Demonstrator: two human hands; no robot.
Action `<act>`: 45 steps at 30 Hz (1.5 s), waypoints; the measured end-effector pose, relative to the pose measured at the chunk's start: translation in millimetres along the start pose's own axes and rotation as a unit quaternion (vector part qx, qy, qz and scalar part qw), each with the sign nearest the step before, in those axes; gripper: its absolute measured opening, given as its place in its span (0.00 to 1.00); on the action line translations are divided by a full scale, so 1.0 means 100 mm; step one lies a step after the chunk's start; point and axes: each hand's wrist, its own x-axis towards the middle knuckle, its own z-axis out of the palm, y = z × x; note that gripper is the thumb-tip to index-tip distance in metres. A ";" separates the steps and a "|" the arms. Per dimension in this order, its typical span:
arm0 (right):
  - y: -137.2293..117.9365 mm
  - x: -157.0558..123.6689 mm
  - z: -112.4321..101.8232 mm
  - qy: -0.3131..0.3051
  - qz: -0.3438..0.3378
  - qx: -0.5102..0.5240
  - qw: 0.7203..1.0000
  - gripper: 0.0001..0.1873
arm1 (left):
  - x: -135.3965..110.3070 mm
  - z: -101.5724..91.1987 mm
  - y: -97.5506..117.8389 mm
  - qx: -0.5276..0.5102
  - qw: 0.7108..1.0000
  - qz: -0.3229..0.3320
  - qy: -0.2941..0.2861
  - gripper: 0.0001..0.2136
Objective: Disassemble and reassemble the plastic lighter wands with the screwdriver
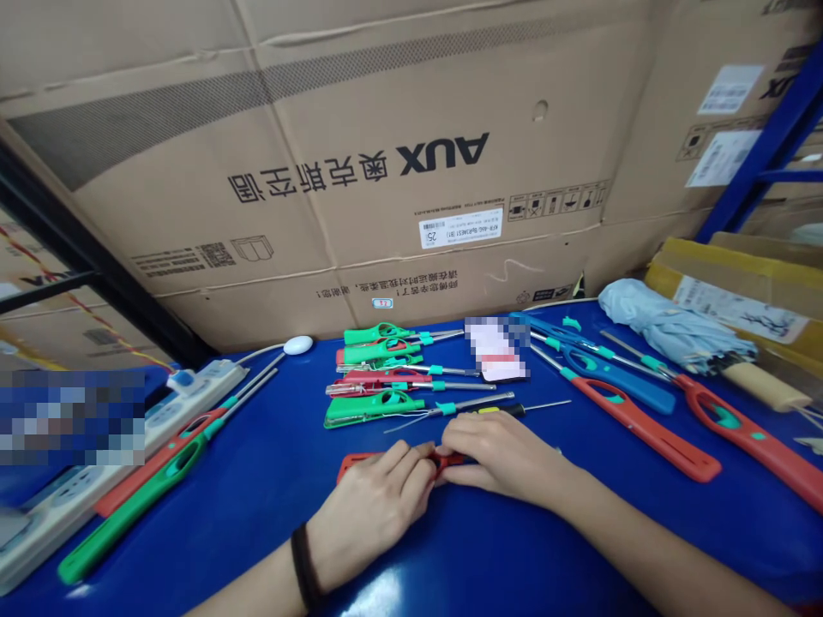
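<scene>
Low on the blue table (pixel 257 514), a red long-reach lighter (pixel 351 467) lies under my two hands. My left hand (pixel 379 497), with a dark band at the wrist, is closed over its body. My right hand (pixel 495 450) is closed too, its fingertips pinching around the trigger opening, where they meet the left fingers. Both hands hide most of the lighter. Just beyond my right hand lies a screwdriver (pixel 546 404) with a black and yellow handle. Farther back, a row of green lighters (pixel 360 411) and red lighters (pixel 379 379) lies with metal tubes pointing right.
More lighters lie at right, one blue (pixel 633 386), one red (pixel 649 428). Left are a green lighter (pixel 129 514) and a power strip (pixel 219 381). A phone-like object (pixel 498 364) lies behind. A folded umbrella (pixel 669 321) rests right; a large cardboard box (pixel 360 94) walls the back.
</scene>
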 end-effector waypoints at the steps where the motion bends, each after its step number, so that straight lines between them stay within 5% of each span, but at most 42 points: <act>1: 0.01 0.00 0.01 0.002 -0.010 -0.010 1.000 0.11 | -0.02 -0.01 -0.02 -0.004 1.000 0.002 -0.002 0.09; 8: 0.00 0.01 0.14 0.027 -0.080 -0.093 0.992 0.16 | -0.08 -0.11 -0.16 -0.077 0.996 -0.026 -0.027 0.09; 18: 0.00 0.02 0.26 0.049 -0.180 -0.196 0.963 0.17 | -0.22 0.00 -0.13 -0.045 0.998 -0.041 0.009 0.08; 24: -0.01 0.01 0.24 0.046 -0.178 -0.215 0.959 0.17 | -0.21 0.02 -0.13 -0.183 0.974 -0.130 0.018 0.07; 38: 0.01 0.03 0.23 0.040 -0.149 -0.186 0.970 0.16 | -0.38 -0.05 -0.30 -0.217 0.938 -0.264 0.063 0.19; 45: 0.02 0.02 0.24 0.042 -0.155 -0.175 0.971 0.19 | -0.54 -0.14 -0.19 -0.133 0.970 -0.198 0.045 0.07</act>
